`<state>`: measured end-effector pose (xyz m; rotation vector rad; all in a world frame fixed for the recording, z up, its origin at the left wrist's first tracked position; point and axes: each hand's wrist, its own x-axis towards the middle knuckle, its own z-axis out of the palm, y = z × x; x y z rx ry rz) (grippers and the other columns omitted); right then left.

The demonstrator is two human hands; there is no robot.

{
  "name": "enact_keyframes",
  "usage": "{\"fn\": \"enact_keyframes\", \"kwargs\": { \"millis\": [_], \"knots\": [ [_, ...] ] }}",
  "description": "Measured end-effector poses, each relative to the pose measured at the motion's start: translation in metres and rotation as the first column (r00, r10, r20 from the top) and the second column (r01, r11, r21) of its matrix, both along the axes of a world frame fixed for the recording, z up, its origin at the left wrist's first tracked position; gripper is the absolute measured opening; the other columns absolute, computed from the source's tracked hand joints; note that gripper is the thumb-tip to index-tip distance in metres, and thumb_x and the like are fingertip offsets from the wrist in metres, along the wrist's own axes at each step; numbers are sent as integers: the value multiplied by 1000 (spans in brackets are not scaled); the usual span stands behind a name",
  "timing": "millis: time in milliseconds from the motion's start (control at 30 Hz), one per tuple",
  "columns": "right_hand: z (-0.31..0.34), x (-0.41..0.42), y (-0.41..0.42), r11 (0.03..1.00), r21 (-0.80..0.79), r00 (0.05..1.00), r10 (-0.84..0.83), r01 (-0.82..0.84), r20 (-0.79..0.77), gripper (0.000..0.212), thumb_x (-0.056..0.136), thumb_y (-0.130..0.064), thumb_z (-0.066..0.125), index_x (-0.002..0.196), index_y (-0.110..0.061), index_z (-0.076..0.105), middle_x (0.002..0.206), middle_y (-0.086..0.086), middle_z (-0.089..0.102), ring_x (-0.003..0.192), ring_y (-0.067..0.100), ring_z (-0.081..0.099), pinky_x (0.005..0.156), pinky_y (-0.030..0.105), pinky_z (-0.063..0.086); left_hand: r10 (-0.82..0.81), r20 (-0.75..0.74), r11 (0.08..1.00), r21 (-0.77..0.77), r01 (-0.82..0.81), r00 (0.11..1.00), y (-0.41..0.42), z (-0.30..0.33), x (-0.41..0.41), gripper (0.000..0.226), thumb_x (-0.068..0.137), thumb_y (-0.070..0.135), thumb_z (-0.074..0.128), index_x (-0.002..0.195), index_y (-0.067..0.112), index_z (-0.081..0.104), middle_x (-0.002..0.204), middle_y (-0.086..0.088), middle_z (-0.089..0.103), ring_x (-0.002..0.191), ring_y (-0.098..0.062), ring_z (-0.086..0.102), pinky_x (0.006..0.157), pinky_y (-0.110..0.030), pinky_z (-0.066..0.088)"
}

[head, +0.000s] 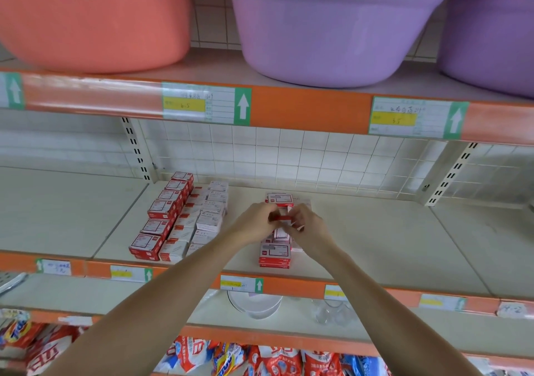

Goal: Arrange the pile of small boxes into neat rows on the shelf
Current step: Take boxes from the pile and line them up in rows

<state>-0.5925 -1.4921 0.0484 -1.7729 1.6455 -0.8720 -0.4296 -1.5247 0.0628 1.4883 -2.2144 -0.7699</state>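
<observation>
Pinching one small red box between my left hand and right hand, I hide most of it; its long axis runs sideways. Below lies the pile; leftward, neat rows.

Small red-and-white boxes in rows, paler white boxes beside them, cream shelf with orange edge strip, yellow-and-green price labels, salmon-pink basin, lilac basin, white grid backing.

Box pile partly behind hands
</observation>
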Motion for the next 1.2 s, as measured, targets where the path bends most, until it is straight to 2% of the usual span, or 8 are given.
{"fn": "enact_keyframes", "kwargs": {
  "millis": [133, 267, 367, 533, 667, 800, 967, 1200],
  "knots": [
    [-7, 0, 3, 999, 42, 999, -2, 4, -38, 43, 75, -30, 80, 105, -23, 49, 99, -9, 58, 88, 14, 60, 69, 24, 46, 160, -39, 987, 7, -160, 986, -4, -4, 1, 17, 97, 33, 59, 89, 18, 65, 85, 5, 66, 74, -10, 62, 62, -24, 47],
    [-11, 9, 4, 1000, -6, 995, 11, -12, -102, 58, 74, -41, 83, 116, -18, 50, 104, -11, 50, 91, 11, 55, 77, 24, 47, 379, -231, 908, 278, -312, 896, -7, -8, 5, 30, 91, 44, 66, 81, 15, 68, 77, -2, 72, 74, -19, 70, 62, -32, 53],
    [-13, 12, 2, 999, -30, 987, 25, -31, -160, 54, 77, -37, 80, 119, -15, 54, 107, -6, 52, 93, 13, 54, 84, 30, 51, 472, -256, 841, 417, -345, 844, -4, -12, 8, 27, 90, 36, 67, 90, 10, 70, 75, -2, 75, 64, -13, 69, 57, -26, 43],
    [-17, 3, -5, 996, -30, 975, 74, -82, -211, 38, 81, -22, 76, 114, -15, 61, 111, -3, 55, 99, 16, 53, 82, 23, 44, 451, -155, 846, 388, -366, 879, 2, -11, 13, 26, 96, 34, 59, 92, 9, 66, 80, -3, 73, 56, -10, 59, 42, -16, 38],
    [-12, -6, -10, 985, 26, 944, 171, -171, -281, 27, 84, -21, 74, 107, -21, 61, 111, -7, 54, 101, 11, 50, 81, 16, 36, 452, -50, 861, 286, -421, 891, 1, -16, 24, 19, 96, 34, 54, 97, 16, 59, 90, -5, 70, 77, -20, 66, 67, -31, 54],
    [-9, -10, -16, 963, 60, 919, 267, -261, -288, 23, 83, -19, 74, 102, -26, 63, 104, -11, 53, 93, 9, 52, 81, 14, 37, 420, -30, 875, 277, -396, 907, -2, -18, 28, 15, 95, 33, 56, 96, 18, 57, 90, -4, 69, 75, -20, 64, 64, -29, 49],
    [-9, -11, -18, 948, 55, 887, 313, -313, -339, 12, 88, -17, 63, 96, -18, 72, 96, -15, 53, 100, 10, 51, 97, 26, 41, 369, 7, 908, 212, -362, 929, -8, -20, 24, 16, 96, 31, 58, 102, 17, 62, 91, 1, 66, 86, -19, 65, 73, -34, 54],
    [-26, -9, -31, 995, 87, 982, -28, 45, -187, 9, 88, -16, 58, 94, -19, 64, 101, -3, 61, 86, 11, 59, 64, 16, 43, 258, 101, 952, 142, -271, 961, -17, -17, 15, 27, 95, 44, 56, 107, 21, 60, 100, 5, 65, 92, -17, 63, 86, -41, 55]
  ]
}}
